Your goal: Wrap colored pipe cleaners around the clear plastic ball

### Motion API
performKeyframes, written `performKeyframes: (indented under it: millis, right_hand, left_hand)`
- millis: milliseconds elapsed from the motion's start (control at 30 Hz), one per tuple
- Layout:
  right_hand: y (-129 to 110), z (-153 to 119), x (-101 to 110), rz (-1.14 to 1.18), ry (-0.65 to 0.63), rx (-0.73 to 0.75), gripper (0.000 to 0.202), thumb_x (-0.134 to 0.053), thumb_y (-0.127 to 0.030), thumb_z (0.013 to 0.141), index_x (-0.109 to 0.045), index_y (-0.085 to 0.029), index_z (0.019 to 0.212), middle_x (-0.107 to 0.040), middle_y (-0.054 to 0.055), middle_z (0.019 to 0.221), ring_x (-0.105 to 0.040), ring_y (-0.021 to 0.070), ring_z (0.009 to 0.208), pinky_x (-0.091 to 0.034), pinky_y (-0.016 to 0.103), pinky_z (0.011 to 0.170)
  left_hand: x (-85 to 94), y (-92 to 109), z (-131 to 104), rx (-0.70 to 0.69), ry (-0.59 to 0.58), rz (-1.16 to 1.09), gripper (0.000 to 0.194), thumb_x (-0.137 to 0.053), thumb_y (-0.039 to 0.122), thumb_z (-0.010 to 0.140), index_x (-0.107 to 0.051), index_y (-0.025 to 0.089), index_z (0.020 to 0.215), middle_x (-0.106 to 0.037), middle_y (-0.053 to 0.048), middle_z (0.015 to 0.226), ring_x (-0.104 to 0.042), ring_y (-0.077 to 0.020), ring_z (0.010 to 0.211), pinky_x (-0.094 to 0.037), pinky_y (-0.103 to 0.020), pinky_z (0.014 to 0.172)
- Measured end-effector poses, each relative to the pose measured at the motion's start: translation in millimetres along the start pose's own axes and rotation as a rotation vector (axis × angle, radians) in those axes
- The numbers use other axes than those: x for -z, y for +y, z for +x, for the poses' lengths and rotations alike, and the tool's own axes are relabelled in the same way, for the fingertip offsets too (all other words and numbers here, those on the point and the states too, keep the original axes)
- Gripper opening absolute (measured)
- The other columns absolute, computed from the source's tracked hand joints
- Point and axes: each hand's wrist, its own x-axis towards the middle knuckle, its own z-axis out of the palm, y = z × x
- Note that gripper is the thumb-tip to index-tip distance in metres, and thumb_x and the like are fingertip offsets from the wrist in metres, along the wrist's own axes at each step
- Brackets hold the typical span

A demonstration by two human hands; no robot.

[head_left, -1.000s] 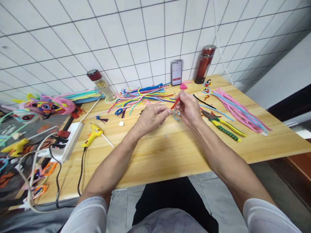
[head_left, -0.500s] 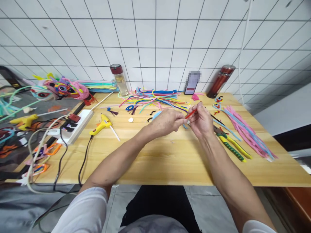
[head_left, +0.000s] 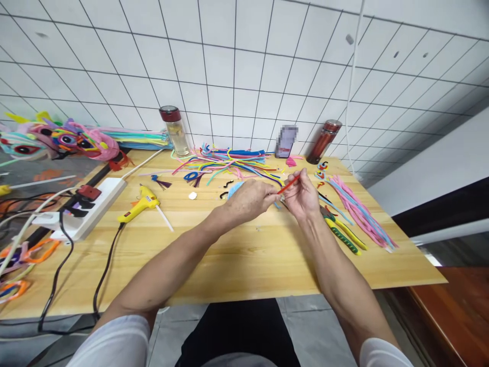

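Observation:
Above the middle of the table, my left hand (head_left: 252,200) pinches the lower end of a short red pipe cleaner (head_left: 289,185). The thumb and fingertips of my right hand (head_left: 304,200) are closed on its upper end, palm turned toward me. Between the hands the red piece runs straight and slants up to the right. A small shiny metallic bit shows by the right hand's lower fingers, too little of it to name. Yellow-and-green handled pliers (head_left: 346,235) lie to the right of my right wrist. Behind my left hand is a light blue piece (head_left: 236,189), partly covered.
Loose coloured pipe cleaners (head_left: 229,162) lie at the back, with a pink-and-blue bundle (head_left: 361,211) at right. A yellow glue gun (head_left: 140,205) and power strip (head_left: 93,206) sit left. A glass bottle (head_left: 175,133), phone (head_left: 286,142) and red flask (head_left: 324,142) stand along the wall.
My hands have drawn slightly apart, and more of the red pipe cleaner shows between them. Both still hold it. The camera view has turned, shifting the table leftward in the picture.

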Motion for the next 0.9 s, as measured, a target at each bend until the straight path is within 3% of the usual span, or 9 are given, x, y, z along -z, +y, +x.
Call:
performKeyframes:
  millis: [100, 233, 333, 433, 567, 633, 700, 833, 900]
  right_hand:
    - [2, -3, -3, -0.043, -0.039, 0.008, 0.034, -0.085, -0.052, 0.089, -0.070, -0.022, 0.083, -0.074, -0.004, 0.071, -0.066, 0.0076, 0.054, -0.054, 0.016, 0.047]
    - [4, -5, -2, -0.078, -0.073, -0.007, 0.037, -0.085, -0.051, 0.090, -0.066, -0.022, 0.078, -0.071, -0.005, 0.065, -0.062, 0.0058, 0.049, -0.053, 0.014, 0.047]
    - [2, 0, 4, -0.017, -0.064, -0.021, 0.037, -0.086, -0.053, 0.088, -0.065, -0.023, 0.083, -0.073, -0.008, 0.066, -0.062, 0.0044, 0.047, -0.051, 0.013, 0.045]
    - [-4, 8, 11, 0.061, -0.017, -0.031, 0.035, -0.090, -0.048, 0.086, -0.065, -0.023, 0.087, -0.071, -0.010, 0.063, -0.061, 0.0029, 0.045, -0.051, 0.011, 0.046]
    - [-8, 14, 16, 0.079, -0.013, -0.074, 0.028, -0.092, -0.029, 0.083, -0.070, -0.022, 0.099, -0.074, -0.009, 0.070, -0.068, 0.0043, 0.054, -0.056, 0.012, 0.053]
    - [-7, 15, 17, 0.047, -0.016, -0.058, 0.029, -0.091, -0.022, 0.081, -0.070, -0.023, 0.100, -0.077, -0.007, 0.077, -0.071, 0.0051, 0.061, -0.059, 0.013, 0.059]
    - [-3, 15, 17, 0.004, -0.003, -0.022, 0.030, -0.092, -0.022, 0.079, -0.069, -0.023, 0.098, -0.079, -0.007, 0.081, -0.071, 0.0054, 0.063, -0.059, 0.014, 0.059]
    - [7, 16, 18, -0.086, 0.020, 0.060, 0.038, -0.096, -0.036, 0.073, -0.069, -0.021, 0.096, -0.079, -0.004, 0.083, -0.068, 0.0063, 0.062, -0.052, 0.013, 0.051]
    - [11, 15, 18, -0.147, 0.015, 0.082, 0.040, -0.096, -0.042, 0.073, -0.070, -0.021, 0.096, -0.077, -0.004, 0.079, -0.068, 0.0077, 0.065, -0.050, 0.013, 0.051]
  left_hand:
    - [-0.7, -2, 0, -0.004, 0.023, 0.022, 0.039, -0.059, 0.022, 0.096, -0.053, 0.020, 0.057, -0.061, 0.001, 0.056, -0.053, -0.0146, 0.055, -0.033, -0.030, 0.063]
    - [0.4, -3, -1, -0.020, 0.027, 0.030, 0.037, -0.059, 0.025, 0.097, -0.062, 0.019, 0.060, -0.061, 0.001, 0.057, -0.052, -0.0145, 0.055, -0.033, -0.030, 0.061]
    - [11.8, -5, 0, 0.019, 0.062, -0.008, 0.020, -0.066, 0.033, 0.095, -0.078, 0.020, 0.086, -0.071, 0.000, 0.071, -0.060, -0.0153, 0.064, -0.039, -0.028, 0.064]
    - [34.3, -16, -2, 0.079, 0.169, -0.071, 0.040, -0.070, 0.045, 0.093, -0.077, 0.020, 0.123, -0.079, -0.004, 0.099, -0.068, -0.0179, 0.084, -0.048, -0.028, 0.076]
    - [54.4, -41, -13, 0.180, 0.196, -0.089, 0.062, -0.071, 0.055, 0.090, -0.067, 0.019, 0.140, -0.074, -0.011, 0.130, -0.070, -0.0246, 0.111, -0.053, -0.037, 0.098]
    - [48.1, -53, -21, 0.235, 0.173, -0.083, 0.081, -0.080, 0.056, 0.081, -0.058, 0.020, 0.150, -0.062, -0.016, 0.151, -0.063, -0.0317, 0.132, -0.051, -0.044, 0.111]
    - [30.4, -63, -31, 0.273, 0.177, -0.065, 0.096, -0.088, 0.052, 0.072, -0.051, 0.020, 0.154, -0.052, -0.020, 0.161, -0.051, -0.0380, 0.148, -0.044, -0.051, 0.121]
    - [-16.9, -75, -46, 0.396, 0.263, -0.069, 0.116, -0.096, 0.052, 0.059, -0.042, 0.018, 0.156, -0.045, -0.024, 0.162, -0.042, -0.0443, 0.154, -0.035, -0.060, 0.129]
    - [-34.8, -78, -49, 0.422, 0.307, -0.071, 0.113, -0.096, 0.051, 0.060, -0.042, 0.019, 0.154, -0.047, -0.023, 0.158, -0.046, -0.0431, 0.152, -0.038, -0.058, 0.128]
